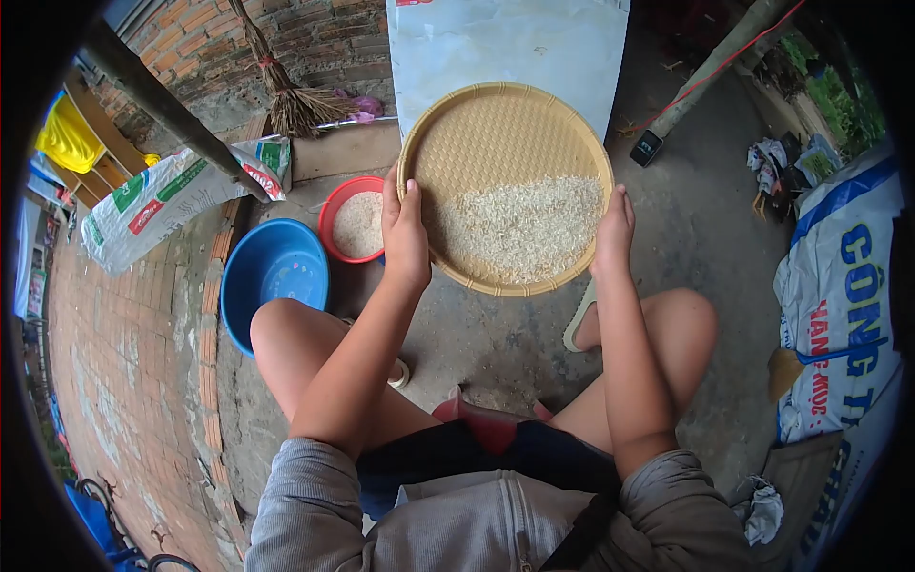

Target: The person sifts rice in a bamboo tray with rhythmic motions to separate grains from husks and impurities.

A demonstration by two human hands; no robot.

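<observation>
A round woven bamboo winnowing tray (477,124) is held up in front of me by both hands. Pale grains that look like rice (519,229) lie spread over its lower right half, while the upper left weave is bare. My left hand (405,229) grips the rim on the left side, thumb over the edge. On the right side my right hand (615,229) clasps the rim, its fingers partly hidden beneath. Left of the tray stands a red basin (329,224) with more pale grain (359,224) in it. Beside that is a blue basin (276,276).
A pale board (505,43) lies beyond the tray. A straw broom (291,100) leans at the brick wall. Wooden poles (157,100) rise at both sides, one by a white sack (172,205). Large printed sacks (839,305) line the right. My knees flank the concrete floor (467,343).
</observation>
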